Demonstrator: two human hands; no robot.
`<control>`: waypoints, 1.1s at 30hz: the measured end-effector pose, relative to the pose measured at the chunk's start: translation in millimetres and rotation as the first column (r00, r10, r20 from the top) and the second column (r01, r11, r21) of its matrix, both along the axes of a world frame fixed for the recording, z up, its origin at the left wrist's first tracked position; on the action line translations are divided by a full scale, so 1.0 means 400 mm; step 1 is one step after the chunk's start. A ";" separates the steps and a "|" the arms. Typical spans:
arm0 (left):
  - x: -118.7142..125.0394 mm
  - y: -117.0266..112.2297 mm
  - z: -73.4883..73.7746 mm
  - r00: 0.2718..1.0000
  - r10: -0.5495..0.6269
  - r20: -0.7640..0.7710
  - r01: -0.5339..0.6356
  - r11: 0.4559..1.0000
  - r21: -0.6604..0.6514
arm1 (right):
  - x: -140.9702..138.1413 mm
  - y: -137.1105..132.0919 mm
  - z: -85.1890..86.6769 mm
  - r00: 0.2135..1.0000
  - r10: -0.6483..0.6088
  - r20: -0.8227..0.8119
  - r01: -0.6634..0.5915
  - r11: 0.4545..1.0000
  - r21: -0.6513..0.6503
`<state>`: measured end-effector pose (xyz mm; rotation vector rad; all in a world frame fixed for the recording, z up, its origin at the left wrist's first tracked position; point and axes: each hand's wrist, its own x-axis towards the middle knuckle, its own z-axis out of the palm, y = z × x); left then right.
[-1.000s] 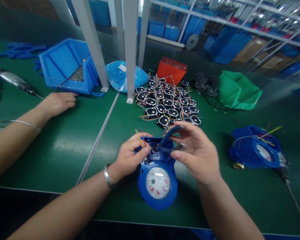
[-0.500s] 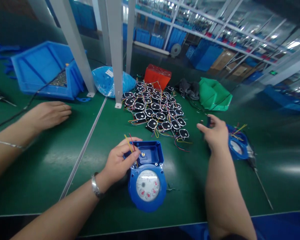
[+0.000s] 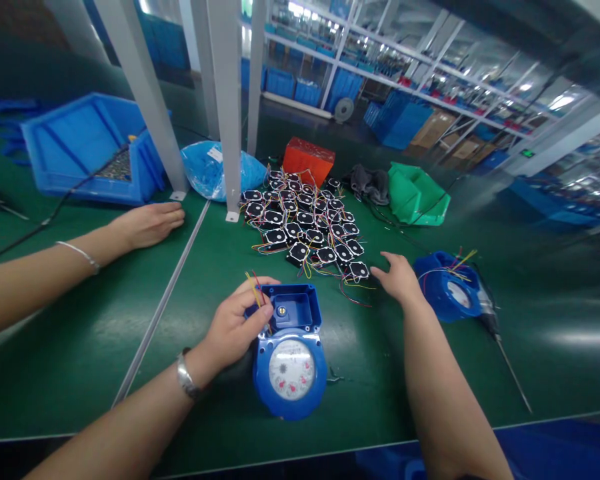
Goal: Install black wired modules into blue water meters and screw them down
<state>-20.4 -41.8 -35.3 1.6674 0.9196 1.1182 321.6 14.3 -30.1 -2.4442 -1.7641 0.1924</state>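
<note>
My left hand [image 3: 240, 320] grips the upper left side of a blue water meter [image 3: 290, 367], its thumb beside yellow and red wires [image 3: 254, 287]. The meter has a round white dial and an open rectangular compartment with a brass-coloured fitting inside. My right hand [image 3: 397, 277] reaches over the table with thumb and index finger apart and nothing visible in it. Its fingertips are close to the nearest of several black motor-like modules with white rims [image 3: 359, 270], which lie in a pile with coloured wires.
A second blue meter [image 3: 437, 287] and a screwdriver-like tool [image 3: 490, 320] lie at right. Behind the pile are a red box [image 3: 307, 160] and a green bin [image 3: 415, 193]. At left, another person's hand [image 3: 153, 223] rests near a blue bin [image 3: 90, 190] and metal posts [image 3: 227, 113].
My right hand has moved left from beside the second meter to the pile's edge; the dark piece at its fingers no longer shows. The other person's hand has shifted right.
</note>
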 end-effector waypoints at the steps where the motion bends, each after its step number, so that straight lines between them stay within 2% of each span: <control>1: 0.001 -0.001 0.000 1.000 0.002 -0.001 -0.002 1.000 0.004 | -0.012 -0.007 0.006 0.998 0.059 -0.018 -0.059 0.998 0.009; 4: 0.005 -0.004 -0.001 1.000 0.026 0.000 -0.026 1.000 0.011 | -0.043 -0.021 0.013 0.968 0.236 -0.083 -0.237 0.971 -0.008; 6: 0.008 -0.007 -0.005 0.999 0.053 0.008 -0.053 0.999 0.007 | -0.054 -0.020 0.007 0.948 0.300 -0.105 -0.303 0.953 -0.016; 11: 0.013 -0.016 -0.010 0.995 0.100 0.012 -0.100 0.995 -0.020 | -0.053 -0.010 -0.019 0.953 0.293 -0.079 -0.293 0.956 0.013; 14: 0.013 -0.024 -0.009 0.993 0.116 0.028 -0.115 0.992 -0.046 | -0.049 -0.020 -0.013 0.961 0.270 -0.069 -0.267 0.963 0.039; 16: 0.013 -0.029 -0.007 0.992 0.119 0.031 -0.117 0.991 -0.060 | -0.052 -0.034 0.007 0.965 0.252 -0.070 -0.247 0.966 0.072; 19: 0.014 -0.028 0.001 0.993 0.121 0.005 -0.120 0.991 -0.062 | -0.071 -0.062 0.064 0.966 0.248 -0.078 -0.234 0.961 0.149; 22: 0.021 -0.025 0.020 0.979 0.183 -0.084 -0.181 0.983 0.037 | -0.113 -0.097 0.136 0.954 0.286 -0.085 -0.261 0.938 0.227; 24: 0.027 -0.027 0.038 0.956 0.257 -0.140 -0.235 0.959 0.157 | -0.152 -0.123 0.181 0.927 0.365 -0.082 -0.328 0.899 0.292; 27: 0.038 -0.042 0.061 0.952 0.279 -0.130 -0.240 0.938 0.251 | -0.218 -0.162 0.230 0.849 0.526 -0.056 -0.465 0.792 0.395; 29: 0.045 -0.058 0.069 0.963 0.248 -0.103 -0.225 0.955 0.195 | -0.259 -0.186 0.248 0.803 0.594 -0.037 -0.525 0.736 0.427; 33: 0.054 -0.085 0.076 0.975 0.221 0.035 -0.222 0.975 0.012 | -0.326 -0.216 0.258 0.746 0.664 -0.045 -0.591 0.692 0.414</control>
